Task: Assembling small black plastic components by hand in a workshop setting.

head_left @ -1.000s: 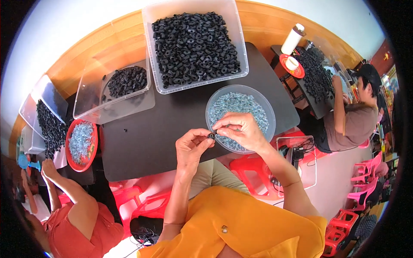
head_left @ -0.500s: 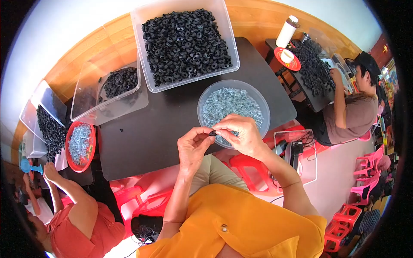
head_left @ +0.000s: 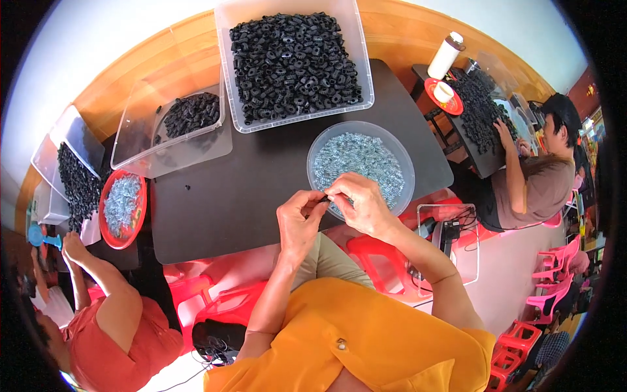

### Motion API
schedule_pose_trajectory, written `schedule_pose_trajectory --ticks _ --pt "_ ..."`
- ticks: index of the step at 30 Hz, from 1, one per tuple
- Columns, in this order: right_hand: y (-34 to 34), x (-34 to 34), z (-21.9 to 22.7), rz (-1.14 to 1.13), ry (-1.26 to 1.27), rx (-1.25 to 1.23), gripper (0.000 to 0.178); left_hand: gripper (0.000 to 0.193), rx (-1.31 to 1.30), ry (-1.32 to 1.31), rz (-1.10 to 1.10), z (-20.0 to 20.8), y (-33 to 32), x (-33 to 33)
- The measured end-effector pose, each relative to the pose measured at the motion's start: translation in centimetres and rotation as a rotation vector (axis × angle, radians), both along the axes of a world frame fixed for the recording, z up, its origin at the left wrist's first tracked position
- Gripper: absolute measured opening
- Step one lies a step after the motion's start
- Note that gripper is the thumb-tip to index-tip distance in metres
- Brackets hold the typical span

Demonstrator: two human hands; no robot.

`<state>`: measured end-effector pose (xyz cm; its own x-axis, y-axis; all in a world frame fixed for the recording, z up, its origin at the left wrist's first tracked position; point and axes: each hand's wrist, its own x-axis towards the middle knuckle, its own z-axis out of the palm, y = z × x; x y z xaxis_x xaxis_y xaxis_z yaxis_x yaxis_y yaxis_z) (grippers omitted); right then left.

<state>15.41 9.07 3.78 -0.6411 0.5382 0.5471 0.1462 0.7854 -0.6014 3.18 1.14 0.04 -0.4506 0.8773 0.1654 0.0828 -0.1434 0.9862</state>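
My left hand (head_left: 300, 219) pinches a small black plastic part (head_left: 324, 198) over the table's front edge. My right hand (head_left: 362, 202) is closed at the same part, thumb and fingertips pressed together around its other end. Whether a smaller piece sits in the right fingertips is hidden. Just beyond the right hand stands a round see-through tub (head_left: 408, 166) of small silvery-blue pieces that look like springs. Farther back, a large see-through bin (head_left: 367, 85) is heaped with similar black plastic parts (head_left: 294, 68).
A tilted see-through box (head_left: 153, 160) with fewer black parts lies at the dark table's (head_left: 215, 215) back left. One tiny black bit (head_left: 188, 187) rests on the tabletop. Co-workers sit at left (head_left: 124, 340) and right (head_left: 535, 186). A red basin (head_left: 139, 225) of silvery-blue pieces stands left.
My hands stay together at the black part, with slight finger movement. The whole view has shifted a little. The right co-worker's hand has moved over the black parts on that table.
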Motion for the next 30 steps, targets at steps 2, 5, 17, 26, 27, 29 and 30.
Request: schedule_pose_trajectory --ticks 2,5,17,26,27,29,30 --pt "0.1 -0.4 -0.4 0.003 -0.012 0.023 0.012 0.013 -0.010 0.028 0.026 0.1 0.1 0.1" --pt "0.2 -0.4 -1.1 -0.009 -0.035 0.044 0.011 0.013 -0.038 0.041 0.036 -0.2 0.2 0.1" --pt "-1.4 -0.8 -2.3 -0.088 -0.130 0.180 0.042 0.013 -0.105 -0.176 -0.019 -1.2 0.7 -1.0" --pt "-1.7 -1.3 -2.2 -0.100 -0.190 0.286 0.041 0.010 -0.090 -0.284 -0.039 -1.3 0.6 -1.3" --pt "-1.7 -1.3 -2.4 -0.081 -0.194 0.292 0.041 0.010 -0.088 -0.283 -0.050 -1.6 0.6 -1.5" --pt "-1.9 -1.3 -2.6 -0.061 -0.200 0.298 0.040 0.010 -0.086 -0.282 -0.060 -1.7 0.5 -1.6" --pt "-2.0 -1.3 -2.7 -0.080 -0.215 0.329 0.040 0.010 -0.070 -0.301 -0.070 -1.5 0.5 -1.6"
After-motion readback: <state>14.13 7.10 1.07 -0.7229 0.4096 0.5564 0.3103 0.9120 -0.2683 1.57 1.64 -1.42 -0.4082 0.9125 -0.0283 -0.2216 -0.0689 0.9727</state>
